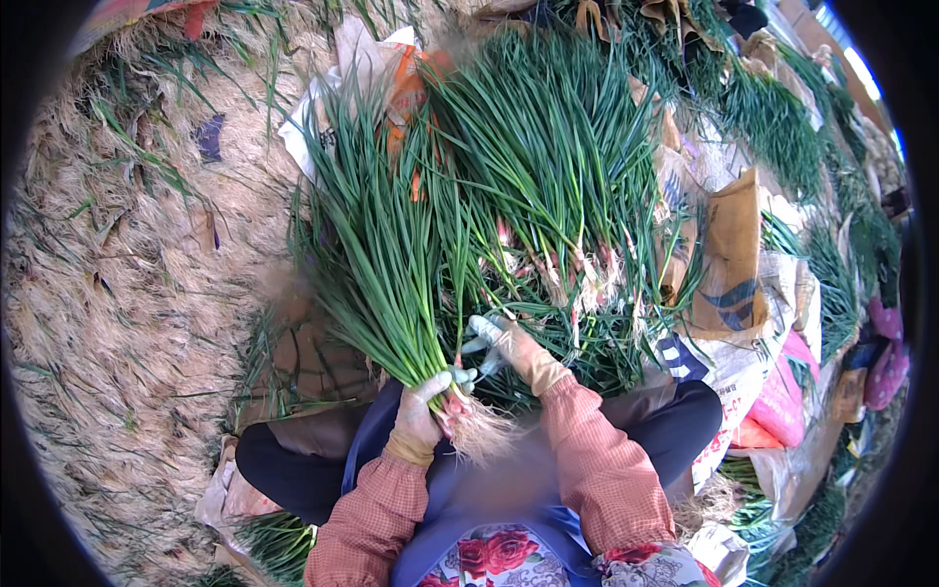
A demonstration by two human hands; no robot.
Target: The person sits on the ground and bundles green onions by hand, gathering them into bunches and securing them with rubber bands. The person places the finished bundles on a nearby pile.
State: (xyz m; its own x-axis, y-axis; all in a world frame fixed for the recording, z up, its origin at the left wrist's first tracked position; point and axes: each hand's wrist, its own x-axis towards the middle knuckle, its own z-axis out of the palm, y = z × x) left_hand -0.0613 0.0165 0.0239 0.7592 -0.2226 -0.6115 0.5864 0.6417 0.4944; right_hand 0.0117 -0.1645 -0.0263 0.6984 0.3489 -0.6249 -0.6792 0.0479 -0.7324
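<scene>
Amid pale, fibrous plant litter (pixel 127 313), clasping the pinkish base (pixel 453 416) of 1 long-leaved green onion-like bunch (pixel 391 254) between fingers of the white-gloved left hand (pixel 421 411); holding the white-gloved right hand (pixel 518 350) just right of that bunch, with fingers partly spread.

Print, right side: white sack (pixel 745 377) by your right knee (pixel 699 403) carries small red characters, creased and too small to read. Dark blue patch (pixel 683 360) with white marks just above that knee; nothing legible to you. Brown bag (pixel 736 230) beyond it bears a blue-grey emblem (pixel 732 301), its shape broken by creases. Ahead of you, orange sheet (pixel 405 96): faint marks, blurred; you can't tell whether they are lettering.
</scene>
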